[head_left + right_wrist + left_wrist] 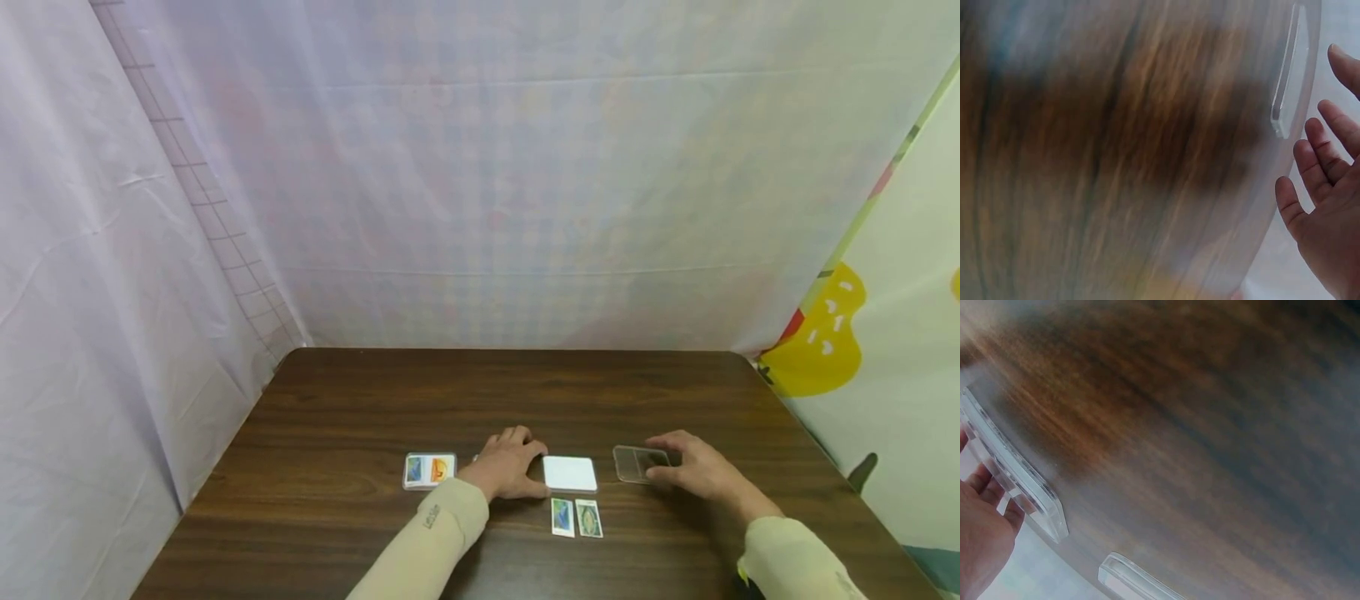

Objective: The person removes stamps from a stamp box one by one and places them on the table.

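Nearest the front edge of the dark wood bench [337, 417], two small picture cards [577, 517] lie face up, side by side and just touching, a little right of the bench's middle. Directly behind them lies a white stack of cards [570, 472], face down and square to the front edge. The left hand [510, 467] rests palm down on the bench immediately left of this stack, its fingers loosely bent, the thumb side against the stack's left edge (whether the fingers pinch anything cannot be told from the head view). In the left wrist view the fingers [985, 487] lie against the rim of a clear plastic piece [1016, 475], blurred. To the left of that hand, a clear card case [430, 470] holding a card with blue and orange artwork lies flat, apart from the hand. To the right of the white stack, the right hand [693, 471] lies over the right part of a clear empty case half [632, 463], fingers relaxed and nearly straight, touching its top; the right wrist view shows the fingers [1316, 156] spread beside the transparent rim. Both forearms wear beige sleeves [442, 533]. Beyond the far edge hangs a pale translucent sheet [487, 208]; off the far right corner stands a white panel with a yellow shape [821, 342].
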The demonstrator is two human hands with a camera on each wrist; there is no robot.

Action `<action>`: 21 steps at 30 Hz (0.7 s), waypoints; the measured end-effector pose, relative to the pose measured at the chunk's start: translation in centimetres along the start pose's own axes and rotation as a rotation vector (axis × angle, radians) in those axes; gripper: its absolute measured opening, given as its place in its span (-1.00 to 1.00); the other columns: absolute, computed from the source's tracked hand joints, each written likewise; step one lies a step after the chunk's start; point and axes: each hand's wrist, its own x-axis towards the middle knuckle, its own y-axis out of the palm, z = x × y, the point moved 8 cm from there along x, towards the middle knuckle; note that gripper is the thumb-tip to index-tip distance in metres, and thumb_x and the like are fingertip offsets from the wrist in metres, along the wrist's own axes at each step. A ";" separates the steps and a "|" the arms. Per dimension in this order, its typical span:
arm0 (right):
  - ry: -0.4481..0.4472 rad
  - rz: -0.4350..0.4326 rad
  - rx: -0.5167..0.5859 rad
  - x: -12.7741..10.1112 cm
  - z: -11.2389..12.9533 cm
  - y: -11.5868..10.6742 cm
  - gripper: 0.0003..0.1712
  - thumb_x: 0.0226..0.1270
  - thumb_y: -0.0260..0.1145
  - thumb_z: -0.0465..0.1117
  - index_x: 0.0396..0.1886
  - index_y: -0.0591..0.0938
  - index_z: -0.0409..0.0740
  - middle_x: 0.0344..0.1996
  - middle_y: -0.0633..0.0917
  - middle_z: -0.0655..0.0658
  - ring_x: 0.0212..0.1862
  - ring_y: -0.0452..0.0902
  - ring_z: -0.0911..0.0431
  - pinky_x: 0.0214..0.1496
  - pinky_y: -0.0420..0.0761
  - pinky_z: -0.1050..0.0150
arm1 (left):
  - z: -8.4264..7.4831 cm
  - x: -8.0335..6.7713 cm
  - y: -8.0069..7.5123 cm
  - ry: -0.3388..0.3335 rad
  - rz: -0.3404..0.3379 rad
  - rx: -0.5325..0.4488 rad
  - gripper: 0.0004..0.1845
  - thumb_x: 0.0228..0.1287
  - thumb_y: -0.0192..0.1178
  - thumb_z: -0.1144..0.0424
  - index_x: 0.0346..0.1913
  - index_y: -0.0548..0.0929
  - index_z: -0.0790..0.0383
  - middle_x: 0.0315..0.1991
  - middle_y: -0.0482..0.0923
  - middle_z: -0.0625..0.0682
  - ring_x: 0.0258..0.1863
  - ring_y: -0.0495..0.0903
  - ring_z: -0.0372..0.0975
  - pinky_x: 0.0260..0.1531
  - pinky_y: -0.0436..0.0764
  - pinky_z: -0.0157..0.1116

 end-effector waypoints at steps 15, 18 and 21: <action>0.015 0.052 -0.022 0.2 -1.6 0.1 -0.27 0.02 0.58 -0.01 0.12 0.60 -0.34 0.03 0.55 -0.37 0.03 0.49 -0.24 0.04 0.46 -0.20 | -0.1 0.0 0.0 0.008 -0.008 -0.004 -0.31 0.15 0.29 -0.31 0.30 0.51 -0.12 0.23 0.35 -0.01 0.27 0.30 -0.15 0.26 0.29 -0.16; 0.027 0.070 -0.031 0.2 -1.8 0.3 -0.24 0.02 0.58 0.01 0.14 0.59 -0.34 0.04 0.53 -0.39 0.03 0.48 -0.24 0.03 0.46 -0.21 | -0.1 0.0 0.0 0.008 -0.009 -0.005 -0.31 0.14 0.30 -0.31 0.30 0.51 -0.12 0.23 0.35 -0.01 0.28 0.30 -0.15 0.26 0.29 -0.16; 0.023 0.076 -0.043 0.3 -2.0 0.5 -0.22 0.01 0.58 0.01 0.15 0.58 -0.35 0.04 0.53 -0.39 0.05 0.46 -0.28 0.04 0.45 -0.25 | 0.0 0.1 0.1 0.004 -0.006 -0.003 -0.31 0.14 0.30 -0.31 0.30 0.50 -0.12 0.23 0.35 -0.01 0.28 0.30 -0.15 0.26 0.29 -0.16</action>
